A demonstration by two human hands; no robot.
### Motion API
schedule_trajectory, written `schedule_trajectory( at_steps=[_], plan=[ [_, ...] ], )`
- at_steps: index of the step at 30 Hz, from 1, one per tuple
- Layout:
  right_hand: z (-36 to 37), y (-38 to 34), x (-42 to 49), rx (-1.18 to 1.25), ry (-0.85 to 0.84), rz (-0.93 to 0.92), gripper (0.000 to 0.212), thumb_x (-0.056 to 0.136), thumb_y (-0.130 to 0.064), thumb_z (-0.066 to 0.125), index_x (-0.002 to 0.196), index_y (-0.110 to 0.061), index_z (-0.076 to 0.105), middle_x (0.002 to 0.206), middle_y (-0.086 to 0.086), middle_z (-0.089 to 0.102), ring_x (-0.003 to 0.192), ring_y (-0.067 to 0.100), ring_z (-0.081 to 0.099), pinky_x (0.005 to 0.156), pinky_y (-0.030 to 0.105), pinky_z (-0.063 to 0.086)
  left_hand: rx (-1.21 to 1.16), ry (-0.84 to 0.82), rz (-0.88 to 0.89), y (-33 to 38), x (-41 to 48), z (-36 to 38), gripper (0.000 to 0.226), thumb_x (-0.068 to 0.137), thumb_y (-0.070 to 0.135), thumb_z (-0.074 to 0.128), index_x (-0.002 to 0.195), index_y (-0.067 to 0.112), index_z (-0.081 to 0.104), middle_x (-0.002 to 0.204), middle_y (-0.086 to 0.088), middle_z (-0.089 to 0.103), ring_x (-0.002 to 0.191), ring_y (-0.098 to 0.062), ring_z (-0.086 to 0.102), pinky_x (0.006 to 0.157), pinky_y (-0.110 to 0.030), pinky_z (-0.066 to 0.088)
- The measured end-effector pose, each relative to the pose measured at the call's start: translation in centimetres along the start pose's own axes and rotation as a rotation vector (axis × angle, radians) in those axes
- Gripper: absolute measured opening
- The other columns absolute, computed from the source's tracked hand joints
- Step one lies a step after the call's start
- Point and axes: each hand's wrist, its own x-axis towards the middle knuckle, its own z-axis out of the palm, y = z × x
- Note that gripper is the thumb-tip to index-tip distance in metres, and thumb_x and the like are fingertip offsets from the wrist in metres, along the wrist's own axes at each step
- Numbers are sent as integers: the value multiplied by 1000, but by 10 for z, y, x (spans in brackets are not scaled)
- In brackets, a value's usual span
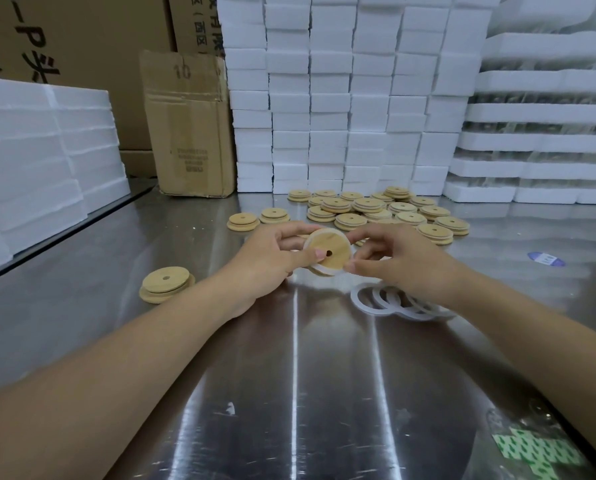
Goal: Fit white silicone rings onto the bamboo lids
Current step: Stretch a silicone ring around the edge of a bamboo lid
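Steel tabletop (289, 393) lies nearest me, crossed by both forearms. My left hand (272, 258) grips the bamboo lid (327, 249), thumb beside its centre hole. Right hand (393, 263) fingers (355, 266) pinch the white silicone ring (326, 270) at the lid's lower edge. Loose rings (376, 299) lie under the right wrist. Foam stacks (341, 98) wall the far edge.

tan lids (376, 207), white rings (393, 299), silver table (289, 375)

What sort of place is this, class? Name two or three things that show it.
Probably a packing workshop: a steel table strewn with bamboo lids and silicone rings, with foam blocks and cartons stacked behind it.
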Motion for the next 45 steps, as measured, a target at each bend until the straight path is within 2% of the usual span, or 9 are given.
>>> schedule_trajectory(
  at_steps=[3,7,12,16,21,25,28,37,45],
  plan=[
    [2,-4,-1,-17,-9,-7,8,95,-37,78,99,-30,77,76,2,64,73,19,54,69,39,42,36,0,60,1,-2,2,29,95,19,81,118,35,74,103,10,83,88,0,70,66,-9,46],
    [7,-9,-4,-63,9,-65,31,98,-44,71,87,-15,72,83,24,59,72,21,50,70,38,41,46,-6,68,1,-3,7,31,96,22,80,125,27,69,102,7,83,92,-16,75,68,-20,54],
    [3,-15,-1,85,114,-73,26,100,-36,70,82,-17,71,70,1,59,67,9,55,60,12,42,-5,64,14,1,0,9,24,101,35,72,93,17,59,82,4,76,76,-18,77,62,-30,50],
    [3,-15,-1,75,90,-49,25,98,-40,72,90,-16,74,79,2,65,72,8,59,63,17,45,78,36,67,1,-2,9,29,105,38,65,81,22,61,78,8,71,74,-14,76,60,-21,48],
    [6,-19,-5,72,14,-10,23,99,-53,65,95,-37,82,82,-13,69,71,-2,61,65,26,47,94,-47,70,2,-4,11,26,104,36,68,84,19,65,81,8,72,76,-14,76,59,-19,49],
    [7,-24,-4,283,132,63,27,100,-46,67,93,-26,82,76,-12,67,66,4,57,71,30,41,-15,-151,-2,11,-4,6,24,100,41,72,82,26,66,82,3,72,77,-12,71,71,-26,47],
    [12,-29,-3,404,184,141,25,96,-49,70,87,-29,82,77,-10,70,66,6,60,76,32,42,-80,-199,-22,14,-6,2,23,91,47,78,80,29,69,84,1,74,77,-12,69,73,-27,47],
    [7,-35,-7,333,200,116,31,95,-54,71,99,-25,82,88,-10,75,76,3,62,78,31,44,17,-65,19,11,-10,11,37,91,61,70,92,27,85,88,1,80,76,-12,75,68,-25,51],
    [7,-33,-6,342,190,136,33,93,-56,72,98,-24,82,85,-11,73,74,2,63,80,31,45,-26,0,14,9,-8,13,23,93,43,78,82,23,83,75,5,73,68,-6,63,69,-24,46]
  ],
)
